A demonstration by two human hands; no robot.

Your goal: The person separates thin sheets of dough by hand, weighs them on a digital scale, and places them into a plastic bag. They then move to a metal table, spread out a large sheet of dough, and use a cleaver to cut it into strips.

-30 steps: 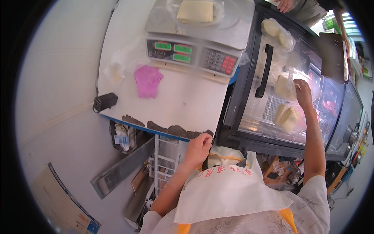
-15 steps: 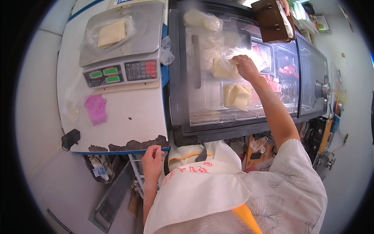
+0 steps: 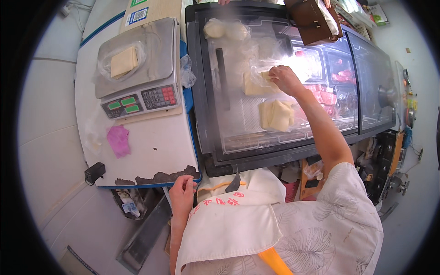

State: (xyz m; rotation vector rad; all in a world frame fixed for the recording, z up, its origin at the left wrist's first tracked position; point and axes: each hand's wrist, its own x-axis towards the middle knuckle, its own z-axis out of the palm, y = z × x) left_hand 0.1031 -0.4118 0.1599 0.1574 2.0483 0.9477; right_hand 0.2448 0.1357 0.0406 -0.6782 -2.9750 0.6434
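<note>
My right hand [image 3: 286, 79] reaches over the display case [image 3: 208, 123], fingertips closed on the edge of a folded stack of pale yellow sheets [image 3: 255, 86], with clear plastic around it. Just nearer to me lies a second stack of pale yellow sheets [image 3: 277, 115], unevenly folded. My left hand [image 3: 182, 192] hangs by the front edge of the white counter [image 3: 142, 160], fingers curled in and nothing visible in them. On the digital scale [image 3: 158, 59] to the left rests a folded pale yellow block [image 3: 123, 63] on a clear plastic bag.
A brown bag [image 3: 311, 20] stands at the far side, with another person's fingers [image 3: 327, 2] by it. Wrapped round white pieces [image 3: 227, 30] and packs of red meat [image 3: 323, 96] lie in the case. A purple cloth [image 3: 118, 141] and a black adapter [image 3: 95, 173] are on the counter.
The view has shifted slightly. My right hand remains at the far stack and now has an edge of its sheets raised. Another person's fingers have appeared at the case's far edge.
</note>
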